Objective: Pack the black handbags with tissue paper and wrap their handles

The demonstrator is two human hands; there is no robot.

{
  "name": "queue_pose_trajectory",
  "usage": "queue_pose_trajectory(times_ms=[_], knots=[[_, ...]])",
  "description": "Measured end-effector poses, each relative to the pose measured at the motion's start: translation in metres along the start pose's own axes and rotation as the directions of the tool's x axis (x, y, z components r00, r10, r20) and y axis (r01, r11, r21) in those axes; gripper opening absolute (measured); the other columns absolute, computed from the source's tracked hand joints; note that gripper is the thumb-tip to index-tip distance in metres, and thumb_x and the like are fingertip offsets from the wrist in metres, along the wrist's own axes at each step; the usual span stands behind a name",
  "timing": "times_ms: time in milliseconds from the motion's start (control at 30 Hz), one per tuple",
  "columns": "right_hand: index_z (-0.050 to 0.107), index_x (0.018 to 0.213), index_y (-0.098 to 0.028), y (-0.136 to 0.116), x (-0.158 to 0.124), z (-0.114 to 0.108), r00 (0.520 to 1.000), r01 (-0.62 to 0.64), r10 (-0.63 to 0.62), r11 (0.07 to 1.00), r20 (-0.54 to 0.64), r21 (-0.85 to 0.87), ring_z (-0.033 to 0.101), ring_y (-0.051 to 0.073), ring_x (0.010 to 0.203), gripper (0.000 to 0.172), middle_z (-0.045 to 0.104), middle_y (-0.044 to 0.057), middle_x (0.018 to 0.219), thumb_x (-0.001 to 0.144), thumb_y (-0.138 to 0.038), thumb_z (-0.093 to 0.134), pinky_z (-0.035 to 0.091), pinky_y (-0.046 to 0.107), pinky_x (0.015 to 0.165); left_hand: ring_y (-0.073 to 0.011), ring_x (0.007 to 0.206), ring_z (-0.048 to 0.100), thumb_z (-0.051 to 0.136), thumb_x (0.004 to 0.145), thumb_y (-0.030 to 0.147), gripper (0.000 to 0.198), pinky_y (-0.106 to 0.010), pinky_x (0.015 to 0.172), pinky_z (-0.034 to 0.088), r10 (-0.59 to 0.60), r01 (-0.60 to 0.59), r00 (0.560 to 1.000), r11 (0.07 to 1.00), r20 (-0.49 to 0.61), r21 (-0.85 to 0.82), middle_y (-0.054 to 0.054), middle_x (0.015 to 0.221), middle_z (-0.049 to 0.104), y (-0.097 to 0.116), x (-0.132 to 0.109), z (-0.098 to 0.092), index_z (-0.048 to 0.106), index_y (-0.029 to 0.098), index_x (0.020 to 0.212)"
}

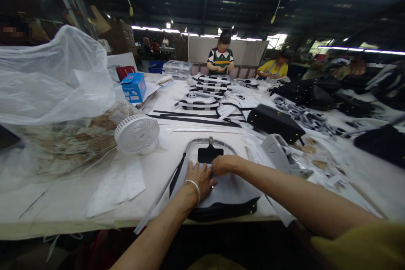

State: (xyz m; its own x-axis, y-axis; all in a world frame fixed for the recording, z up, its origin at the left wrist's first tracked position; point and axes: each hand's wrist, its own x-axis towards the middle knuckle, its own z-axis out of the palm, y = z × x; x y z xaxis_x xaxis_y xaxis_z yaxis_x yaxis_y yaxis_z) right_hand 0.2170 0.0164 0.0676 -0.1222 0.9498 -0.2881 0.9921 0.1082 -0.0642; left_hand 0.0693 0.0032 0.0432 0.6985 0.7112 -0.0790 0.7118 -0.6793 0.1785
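"At the near edge of the desk [57, 211], what do you record?"

"From my remote post I record a black bag [221, 211] lying before the wearer, a greyish cover sheet [236, 187] over its upper face. The looped handle [202, 139] points away from the wearer, and a black flap [210, 155] lies within the loop."

"State of the fingers?"

"Left hand [198, 177]: laid flat on the cover sheet, fingers slightly spread, with hold of nothing that I can see. Right hand [224, 164]: curled at the flap's lower right corner, close beside the left fingertips. I cannot tell how tightly its fingers close, or whether they pinch anything."

"Step in hand?"

"In my judgement, adjusting the flap against the bag. The next move calls for the left palm to brace the sheet while the right fingers work that edge without creasing it."

"Anything obscured?"

"The flap's lower edge is masked by the hands, and the left forearm covers part of the bag. A bright spot [212, 187] by the left thumb is too small to identify. The right sleeve [363, 242] is cut off."
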Motion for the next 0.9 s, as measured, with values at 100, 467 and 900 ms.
queue_pose_trajectory(times_ms=[100, 467, 900], knots=[[0.070, 0.099, -0.016, -0.002, -0.011, 0.009, 0.997, -0.048, 0.046, 0.998, -0.058, -0.033, 0.066, 0.026, 0.089, 0.020, 0.071, 0.012, 0.094, 0.087, -0.022, 0.056, 0.045, 0.035, 0.076, -0.0358, 0.117, 0.052, 0.047, 0.093, 0.049, 0.045, -0.060, 0.104, 0.032, -0.003, 0.003, 1.000, 1.000, -0.016, -0.006, -0.013, 0.125, 0.059, -0.001, 0.000, -0.003, 0.055, 0.021, 0.127], [0.064, 0.091, -0.022, 0.011, -0.029, 0.048, 0.891, -0.107, 0.139, 0.990, -0.432, 0.096, 0.055, 0.021, 0.097, 0.023, 0.065, 0.004, 0.096, 0.098, -0.038, 0.050, 0.034, 0.033, 0.083, -0.0327, 0.105, 0.055, 0.045, 0.091, 0.059, 0.046, -0.050, 0.088, 0.041, -0.050, 0.051, 0.992, 0.999, -0.114, 0.006, -0.012, 0.110, 0.062, -0.006, 0.009, 0.001, 0.061, 0.020, 0.109], [0.064, 0.089, -0.019, 0.018, -0.021, 0.053, 0.905, -0.071, 0.106, 0.993, -0.412, 0.098, 0.060, 0.023, 0.091, 0.037, 0.067, 0.008, 0.090, 0.102, -0.039, 0.037, 0.036, 0.037, 0.083, -0.0296, 0.096, 0.058, 0.033, 0.094, 0.063, 0.053, -0.045, 0.087, 0.038, -0.078, 0.082, 0.988, 0.996, -0.135, 0.028, -0.009, 0.098, 0.064, -0.012, 0.023, 0.011, 0.061, 0.019, 0.101]])
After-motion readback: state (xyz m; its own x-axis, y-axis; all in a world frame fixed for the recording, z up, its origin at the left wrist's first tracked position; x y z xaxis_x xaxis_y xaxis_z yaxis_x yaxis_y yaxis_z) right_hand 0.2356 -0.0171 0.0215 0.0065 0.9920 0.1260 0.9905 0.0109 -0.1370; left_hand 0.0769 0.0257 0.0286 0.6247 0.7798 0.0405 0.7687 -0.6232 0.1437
